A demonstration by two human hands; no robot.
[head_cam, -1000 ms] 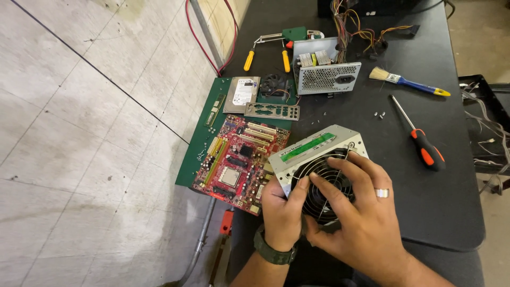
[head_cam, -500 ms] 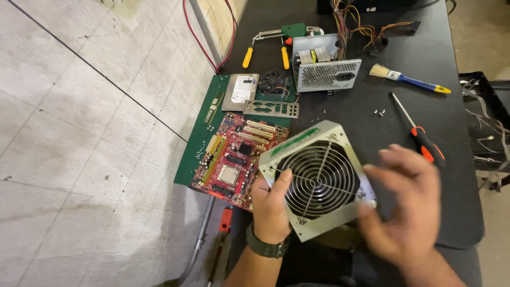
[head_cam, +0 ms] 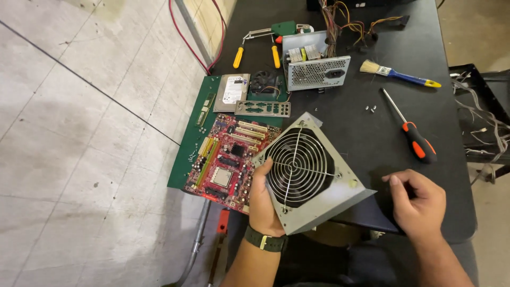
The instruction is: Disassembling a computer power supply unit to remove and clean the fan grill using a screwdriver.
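My left hand [head_cam: 264,204] grips the left edge of a grey metal power-supply cover [head_cam: 340,186] with a round black fan and wire grille [head_cam: 297,167], holding it tilted over the front of the black table [head_cam: 366,138]. My right hand [head_cam: 419,204] hovers to the right of the cover, apart from it. Its fingers are loosely curled and nothing shows in them. A red motherboard [head_cam: 226,159] lies on a green mat [head_cam: 183,159] just left of my left hand.
An orange-handled screwdriver [head_cam: 411,130], two small screws [head_cam: 371,108] and a blue-handled brush [head_cam: 396,73] lie at the right. At the back are an open power supply [head_cam: 316,66] with loose wires, yellow-handled pliers [head_cam: 255,45], a hard drive [head_cam: 232,91] and a metal port plate [head_cam: 263,108].
My right hand has let go of the fan cover and drawn off to the right. My left hand has turned the cover so that the fan grille faces up.
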